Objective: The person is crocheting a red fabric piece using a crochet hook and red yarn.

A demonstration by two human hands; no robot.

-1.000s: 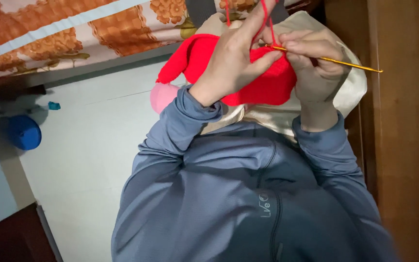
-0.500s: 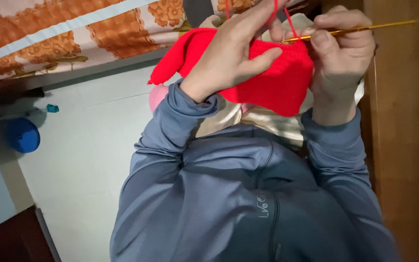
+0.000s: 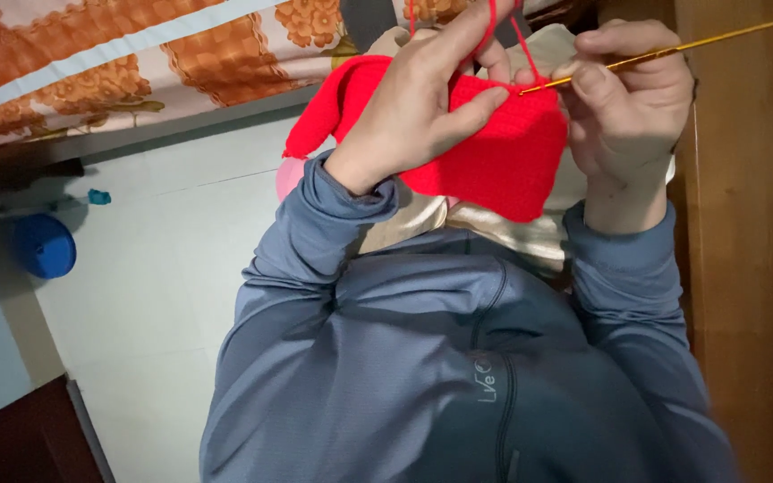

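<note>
A red crocheted piece [image 3: 503,156] hangs in front of my chest. My left hand [image 3: 418,103] pinches its upper edge, thumb on the front, and a strand of red yarn [image 3: 492,22] runs up over my raised fingers. My right hand [image 3: 628,98] grips a thin golden crochet hook [image 3: 664,52], whose tip sits at the top edge of the red piece, next to my left thumb. Both sleeves are grey-blue. A cream cloth [image 3: 512,237] lies on my lap under the work.
An orange flowered bedcover [image 3: 136,72] hangs at the upper left over a pale tiled floor [image 3: 154,268]. A blue round object [image 3: 42,243] lies on the floor at left. A wooden panel [image 3: 753,241] stands at the right. Something pink [image 3: 288,177] peeks out behind my left forearm.
Both hands and the red piece have risen in the view. The hook has tilted so its far end points up and to the right.
</note>
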